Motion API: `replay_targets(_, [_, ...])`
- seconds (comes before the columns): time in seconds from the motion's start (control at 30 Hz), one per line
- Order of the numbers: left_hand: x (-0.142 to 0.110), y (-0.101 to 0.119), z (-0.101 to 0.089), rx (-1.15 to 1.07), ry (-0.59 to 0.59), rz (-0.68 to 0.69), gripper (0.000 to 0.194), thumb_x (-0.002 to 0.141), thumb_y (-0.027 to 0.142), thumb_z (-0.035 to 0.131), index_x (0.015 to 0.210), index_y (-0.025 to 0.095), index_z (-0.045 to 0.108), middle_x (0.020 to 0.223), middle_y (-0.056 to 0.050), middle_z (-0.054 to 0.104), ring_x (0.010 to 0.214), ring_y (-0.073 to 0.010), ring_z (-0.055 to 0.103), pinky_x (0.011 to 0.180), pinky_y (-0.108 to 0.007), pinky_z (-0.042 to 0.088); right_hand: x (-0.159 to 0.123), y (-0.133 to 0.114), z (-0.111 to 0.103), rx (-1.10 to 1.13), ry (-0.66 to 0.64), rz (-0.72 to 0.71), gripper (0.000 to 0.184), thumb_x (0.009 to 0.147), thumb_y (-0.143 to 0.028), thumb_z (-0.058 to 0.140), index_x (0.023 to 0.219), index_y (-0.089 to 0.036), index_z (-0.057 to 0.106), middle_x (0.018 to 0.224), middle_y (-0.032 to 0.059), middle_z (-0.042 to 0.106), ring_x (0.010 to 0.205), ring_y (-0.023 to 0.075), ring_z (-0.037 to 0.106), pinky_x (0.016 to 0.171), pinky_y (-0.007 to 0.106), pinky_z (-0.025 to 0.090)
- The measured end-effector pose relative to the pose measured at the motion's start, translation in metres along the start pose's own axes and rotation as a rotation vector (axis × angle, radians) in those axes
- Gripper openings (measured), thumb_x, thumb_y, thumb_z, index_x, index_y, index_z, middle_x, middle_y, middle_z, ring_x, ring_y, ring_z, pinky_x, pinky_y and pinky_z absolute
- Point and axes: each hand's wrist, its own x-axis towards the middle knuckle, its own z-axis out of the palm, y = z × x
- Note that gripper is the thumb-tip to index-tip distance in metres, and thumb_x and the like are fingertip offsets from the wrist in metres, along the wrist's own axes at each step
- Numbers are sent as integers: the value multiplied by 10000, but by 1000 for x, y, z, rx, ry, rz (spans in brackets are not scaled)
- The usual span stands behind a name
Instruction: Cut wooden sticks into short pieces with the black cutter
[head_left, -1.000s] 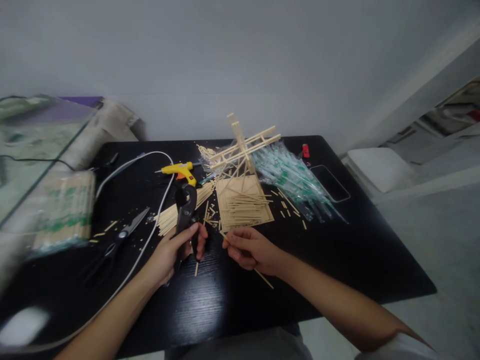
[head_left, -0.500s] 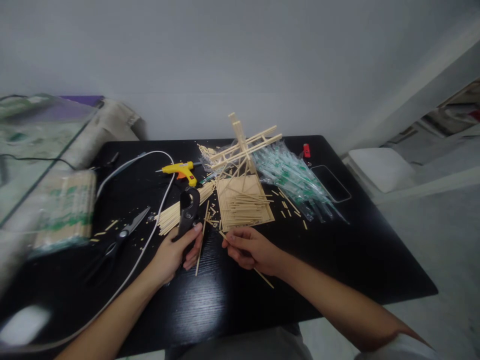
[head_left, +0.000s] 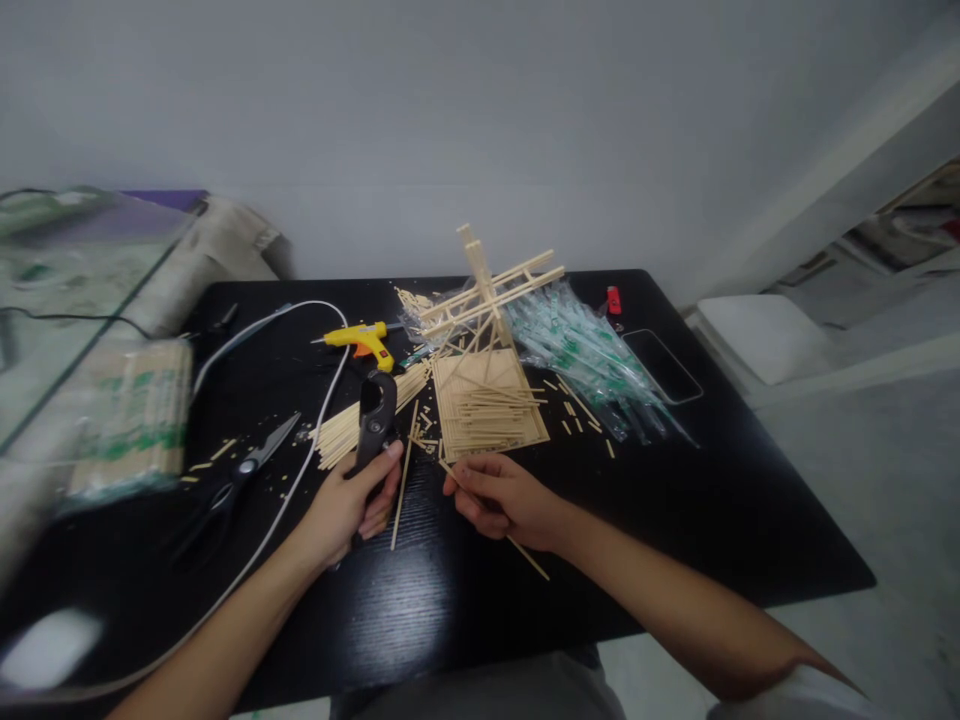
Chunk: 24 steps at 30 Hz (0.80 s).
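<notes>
In my left hand (head_left: 352, 505) is a black hand cutter (head_left: 376, 415), its curved head pointing away from me; the fingers wrap its handles. My right hand (head_left: 502, 500) pinches a thin wooden stick (head_left: 531, 560) that slants down to the right, its far tip showing past my fingertips. Between the hands a loose stick (head_left: 405, 480) lies on the black table. Just beyond stands a windmill-like model (head_left: 487, 290) built of sticks on a slatted base (head_left: 446, 400), with a stack of sticks (head_left: 495, 415) on the base. A bundle of sticks (head_left: 341, 425) lies behind the cutter.
A yellow glue gun (head_left: 364, 340) lies at the back left, near a white cable (head_left: 322, 410). Black scissors (head_left: 251, 470) and a packet of sticks (head_left: 131, 420) are further left. To the right are plastic wrappers (head_left: 585, 350), a phone (head_left: 661, 365) and a red lighter (head_left: 613, 300).
The cutter in my left hand has turned slightly, and its handles look closer together. My right hand and its stick have barely moved.
</notes>
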Motion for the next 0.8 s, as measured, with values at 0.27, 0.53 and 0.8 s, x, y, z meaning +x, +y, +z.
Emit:
replay_targets(0.27, [0, 5, -1, -117, -56, -31, 476, 837, 583, 699, 670, 174, 522, 400, 101, 342, 300, -35, 258, 308, -147, 228, -2, 0, 0, 39, -56, 1, 327, 899, -463, 735, 919, -141, 678, 526, -94, 502, 350, 26, 231, 345, 186, 153])
replay_targets(0.53, [1, 6, -4, -183, -102, -18, 448, 886, 562, 649, 698, 164, 563, 419, 89, 380, 311, -42, 280, 320, -159, 295, -6, -6, 3, 99, -44, 54, 307, 909, -461, 731, 955, -168, 651, 504, -127, 359, 395, 46, 157, 374, 190, 101])
replay_targets(0.8, [0, 7, -3, -128, -103, 21, 445, 904, 567, 610, 720, 162, 602, 454, 45, 474, 354, -94, 425, 376, -216, 394, -5, -7, 1, 105, -41, 52, 287, 915, -444, 722, 949, -171, 638, 491, -127, 344, 400, 53, 142, 366, 185, 91])
